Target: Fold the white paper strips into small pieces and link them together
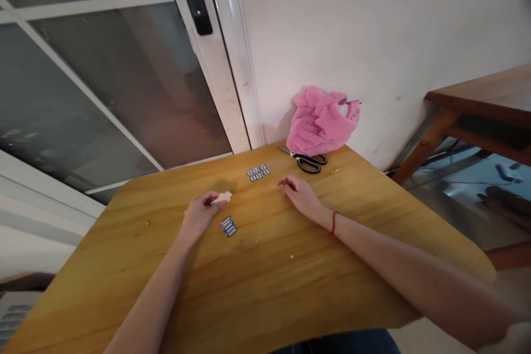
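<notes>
A small white piece [222,197] is held between the thumb and fingers of the left hand [199,214], above the middle of the wooden table [257,293]; just beside that hand, toward the near edge, a small group of blue-and-white strips [229,226] is laid; a second group of blue-and-white pieces [258,172] is set nearer the far edge; the right hand [301,194] is held to the right of both groups, its fingers loosely bent, and whether anything is pinched there cannot be told; a red bracelet [334,222] is worn on that wrist; black-handled scissors [309,163] are placed by the far right corner, where a pink cloth [321,121] is heaped against the wall [373,27]; a tiny yellow bit [147,223] is seen toward the left edge
</notes>
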`<state>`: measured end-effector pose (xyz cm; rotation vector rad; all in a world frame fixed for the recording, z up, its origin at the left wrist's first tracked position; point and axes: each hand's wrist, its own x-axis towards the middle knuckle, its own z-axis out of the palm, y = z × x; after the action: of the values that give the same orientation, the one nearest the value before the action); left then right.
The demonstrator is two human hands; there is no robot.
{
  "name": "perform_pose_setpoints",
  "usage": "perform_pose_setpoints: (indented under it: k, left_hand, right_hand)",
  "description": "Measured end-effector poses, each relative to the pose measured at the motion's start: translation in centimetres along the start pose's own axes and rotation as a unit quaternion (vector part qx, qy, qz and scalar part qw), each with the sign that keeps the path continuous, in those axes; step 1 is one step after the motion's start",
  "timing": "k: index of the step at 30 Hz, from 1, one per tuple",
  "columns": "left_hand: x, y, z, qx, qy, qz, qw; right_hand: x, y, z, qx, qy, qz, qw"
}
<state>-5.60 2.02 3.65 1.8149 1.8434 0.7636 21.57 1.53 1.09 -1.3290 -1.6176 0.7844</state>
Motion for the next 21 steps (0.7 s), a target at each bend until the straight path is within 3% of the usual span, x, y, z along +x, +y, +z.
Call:
perform_pose_setpoints:
  k: [2,4,6,8,10,12,16,21]
  left_hand:
    - [-0.6,0.8,-0.6,-0.093,0.041,0.035,0.994]
    - [-1.7,2.1,-0.8,-0.118,0.076,0.085,0.986]
    - [-3.3,3.7,-0.4,-0.112,0.023,0.16,0.981]
    - [-4.9,5.0,0.7,-0.088,-0.016,0.244,0.966]
    - [-6.1,5.8,2.0,-0.05,-0.032,0.286,0.956]
    - [-6.9,6.0,3.0,-0.022,-0.03,0.305,0.952]
    - [-7.2,5.6,3.7,0.004,-0.026,0.298,0.954]
    - [-7.0,5.2,3.3,0.011,-0.043,0.303,0.952]
  right_hand:
    - [-0.4,-0.4,0.0,0.003,-0.002,-0.028,1.0]
    - [-1.0,-1.1,0.3,0.048,-0.038,-0.035,0.997]
    - [-1.7,-1.9,0.6,0.145,-0.122,0.018,0.982]
    - [-2.4,-2.7,0.9,0.256,-0.259,0.116,0.924]
    - [-3.1,-3.3,1.1,0.333,-0.399,0.187,0.834]
    - [-3.6,-3.6,1.3,0.373,-0.462,0.201,0.779]
    - [-4.1,-3.3,1.7,0.417,-0.419,0.196,0.783]
    - [-3.7,-2.6,2.0,0.464,-0.377,0.254,0.76]
